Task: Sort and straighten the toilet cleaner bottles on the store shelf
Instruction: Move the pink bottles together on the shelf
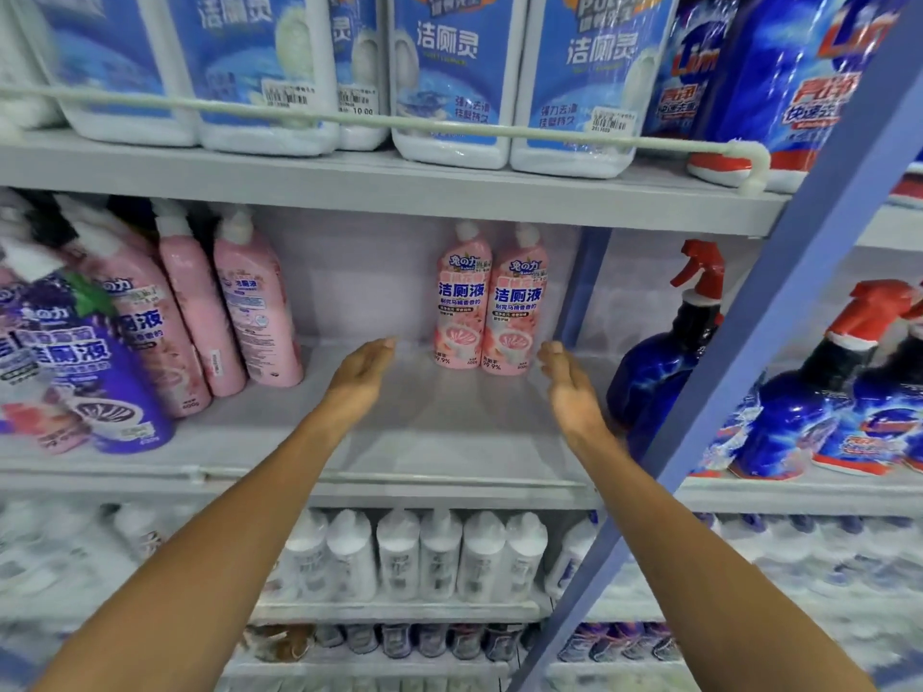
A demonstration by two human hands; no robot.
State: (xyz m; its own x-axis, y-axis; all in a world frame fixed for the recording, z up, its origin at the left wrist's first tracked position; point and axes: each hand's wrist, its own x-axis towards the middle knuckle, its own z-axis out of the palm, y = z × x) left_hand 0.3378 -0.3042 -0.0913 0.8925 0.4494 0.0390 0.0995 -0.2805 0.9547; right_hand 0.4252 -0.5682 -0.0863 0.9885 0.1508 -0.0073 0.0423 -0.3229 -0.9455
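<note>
One view only: head cam, wide-angle, edges bent and blurred. Faces fwd into the store shelving, tilted a bit down, centred on the middle shelf board (449, 432). Very near: left hand (357, 379) and right hand (569, 387), arms outstretched from the bottom edge, reach over that board. Upper shelf (349, 184) w/ white jugs (444, 77) fills the top; white bottles (399, 556) sit below. Blue upright (739, 352) cuts diagonally across the right.

On the shelf (449, 432), a pair of bottles (467, 312) stands upright at the back, touching side by side, with leaning bottles (200, 312) well apart to the left. Spray bottles (664, 362) stand to the right, partly behind a post (779, 302). The left hand (357, 379) and right hand (569, 387) flank the pair in front, and jugs (444, 77) sit on the shelf above behind a rail (349, 119).
</note>
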